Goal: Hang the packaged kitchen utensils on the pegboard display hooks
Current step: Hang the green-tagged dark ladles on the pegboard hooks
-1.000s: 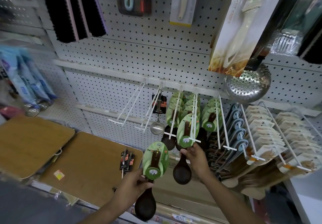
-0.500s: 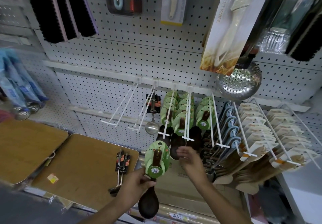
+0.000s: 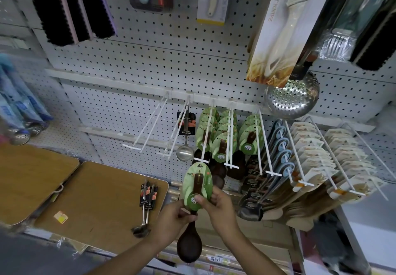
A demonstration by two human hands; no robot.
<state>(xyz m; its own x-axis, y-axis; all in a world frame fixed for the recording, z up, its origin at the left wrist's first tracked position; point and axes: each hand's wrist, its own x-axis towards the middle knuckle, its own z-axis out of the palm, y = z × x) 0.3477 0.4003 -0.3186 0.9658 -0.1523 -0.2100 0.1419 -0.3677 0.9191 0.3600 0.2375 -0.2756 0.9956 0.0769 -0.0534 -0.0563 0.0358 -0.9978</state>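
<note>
Gripping spoon pkg (image 3: 197, 185) btwn both hands (image 3: 198, 208)

My left hand (image 3: 175, 215) covers the spoon's (image 3: 189, 247) neck, and my right hand (image 3: 216, 204) covers the lower right edge of its green card (image 3: 198, 185). Card print too small to read. Brushes (image 3: 70, 7) and knife box (image 3: 285, 28) cut off by top edge. Spoon bowls behind the hung cards (image 3: 222, 144) mostly hidden.

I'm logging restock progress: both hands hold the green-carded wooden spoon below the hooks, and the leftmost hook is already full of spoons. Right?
Not quite. The head view shows the leftmost hook bare. Both the left hand and right hand do hold the green-carded wooden spoon below the hooks.
</note>
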